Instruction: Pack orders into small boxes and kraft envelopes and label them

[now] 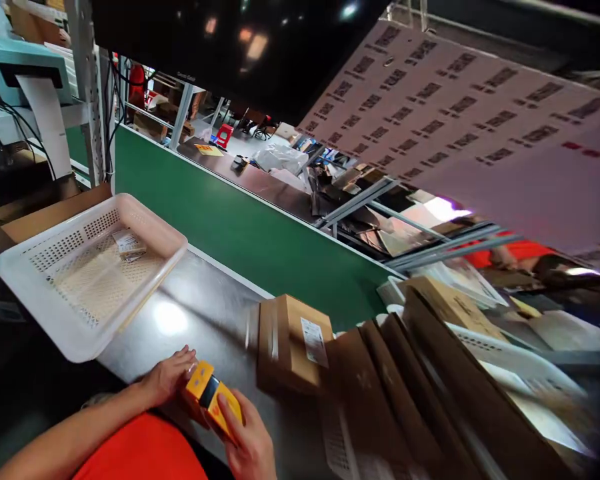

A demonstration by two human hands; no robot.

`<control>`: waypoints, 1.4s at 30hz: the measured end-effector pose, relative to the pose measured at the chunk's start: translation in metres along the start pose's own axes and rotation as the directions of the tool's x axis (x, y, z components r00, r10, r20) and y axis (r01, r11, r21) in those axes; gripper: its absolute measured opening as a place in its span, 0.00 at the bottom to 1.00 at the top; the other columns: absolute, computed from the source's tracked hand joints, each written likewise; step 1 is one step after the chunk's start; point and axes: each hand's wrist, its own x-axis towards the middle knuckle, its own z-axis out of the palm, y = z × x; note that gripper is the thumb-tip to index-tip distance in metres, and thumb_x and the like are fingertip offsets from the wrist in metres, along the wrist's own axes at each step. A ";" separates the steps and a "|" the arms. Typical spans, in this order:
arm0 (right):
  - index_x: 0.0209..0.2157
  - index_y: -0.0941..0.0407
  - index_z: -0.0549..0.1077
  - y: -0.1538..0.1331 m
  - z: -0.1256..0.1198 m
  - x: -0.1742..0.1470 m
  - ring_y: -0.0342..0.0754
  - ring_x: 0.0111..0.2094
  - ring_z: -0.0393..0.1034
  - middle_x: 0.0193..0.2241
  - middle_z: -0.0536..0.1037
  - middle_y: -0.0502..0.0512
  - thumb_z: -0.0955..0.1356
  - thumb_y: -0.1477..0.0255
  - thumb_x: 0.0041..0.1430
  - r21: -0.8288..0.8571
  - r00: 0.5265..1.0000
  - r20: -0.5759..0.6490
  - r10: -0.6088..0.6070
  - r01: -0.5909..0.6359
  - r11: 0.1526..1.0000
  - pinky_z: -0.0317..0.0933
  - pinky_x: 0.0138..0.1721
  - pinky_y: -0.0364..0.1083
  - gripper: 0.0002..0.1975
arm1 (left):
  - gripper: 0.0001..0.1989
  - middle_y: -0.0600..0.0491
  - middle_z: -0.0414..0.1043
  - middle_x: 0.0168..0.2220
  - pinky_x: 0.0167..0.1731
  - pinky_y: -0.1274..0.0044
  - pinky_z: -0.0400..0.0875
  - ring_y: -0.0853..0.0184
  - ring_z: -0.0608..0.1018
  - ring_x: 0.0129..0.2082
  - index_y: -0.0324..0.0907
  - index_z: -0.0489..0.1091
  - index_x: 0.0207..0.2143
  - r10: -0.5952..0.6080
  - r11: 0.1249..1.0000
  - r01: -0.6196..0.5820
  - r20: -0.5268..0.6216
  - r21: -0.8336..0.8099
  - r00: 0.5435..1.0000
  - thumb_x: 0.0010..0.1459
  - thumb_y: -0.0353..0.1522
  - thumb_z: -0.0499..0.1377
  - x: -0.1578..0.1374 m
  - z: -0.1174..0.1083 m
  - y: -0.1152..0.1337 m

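Note:
Both my hands hold a small yellow and orange device [211, 395] with a dark screen, low over the steel table [205, 313]. My left hand [169, 377] grips its near-left end, and my right hand [245, 440] holds its lower right end with the thumb on top. A sealed cardboard box [293, 343] with a white label lies on the table just to the right of the device, apart from my hands.
A white perforated plastic basket [87, 267] holding a small labelled packet [127, 243] sits at the left. Flat brown cardboard sheets [420, 393] are stacked at the right. A green conveyor belt [240, 227] runs behind the table. A label printer [20, 67] stands at the upper left.

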 end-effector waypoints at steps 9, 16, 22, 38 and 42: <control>0.66 0.43 0.69 0.004 0.011 -0.012 0.60 0.57 0.74 0.60 0.74 0.61 0.63 0.81 0.59 0.031 0.997 0.064 0.036 -0.038 0.999 0.76 0.51 0.56 0.35 | 0.34 0.48 0.80 0.30 0.26 0.71 0.75 0.61 0.80 0.28 0.41 0.78 0.37 -0.825 0.290 0.671 0.177 -0.682 0.536 0.54 0.63 0.58 0.013 0.001 0.067; 0.69 0.44 0.65 -0.008 -0.014 0.017 0.58 0.52 0.77 0.57 0.74 0.63 0.67 0.70 0.62 0.142 0.943 0.333 0.014 -0.065 0.988 0.76 0.49 0.52 0.33 | 0.22 0.51 0.77 0.24 0.30 0.73 0.66 0.63 0.76 0.27 0.40 0.77 0.23 -0.821 0.549 0.711 -0.124 -0.439 0.557 0.56 0.49 0.60 0.025 -0.008 0.051; 0.68 0.44 0.67 -0.019 -0.050 0.045 0.54 0.40 0.79 0.43 0.79 0.58 0.68 0.70 0.63 0.110 0.797 0.583 0.157 -0.269 0.957 0.76 0.43 0.47 0.32 | 0.15 0.51 0.80 0.23 0.27 0.75 0.66 0.64 0.78 0.24 0.42 0.76 0.23 -0.814 0.578 0.755 -0.150 -0.310 0.562 0.58 0.39 0.57 0.037 -0.007 0.035; 0.66 0.39 0.68 -0.018 -0.030 0.034 0.51 0.35 0.78 0.40 0.76 0.55 0.68 0.70 0.62 -0.129 0.808 0.536 0.246 -0.209 0.969 0.71 0.35 0.45 0.32 | 0.15 0.50 0.81 0.28 0.33 0.74 0.73 0.63 0.81 0.29 0.43 0.76 0.27 -0.804 0.592 0.795 -0.165 -0.136 0.570 0.64 0.37 0.56 0.017 -0.001 -0.021; 0.64 0.39 0.71 -0.025 -0.029 0.048 0.52 0.34 0.77 0.39 0.76 0.55 0.68 0.71 0.61 -0.171 0.815 0.523 0.251 -0.189 0.967 0.68 0.32 0.44 0.29 | 0.11 0.44 0.80 0.52 0.59 0.68 0.70 0.56 0.78 0.57 0.43 0.81 0.33 -0.742 0.650 0.760 -0.197 0.023 0.641 0.63 0.36 0.59 0.004 0.010 -0.026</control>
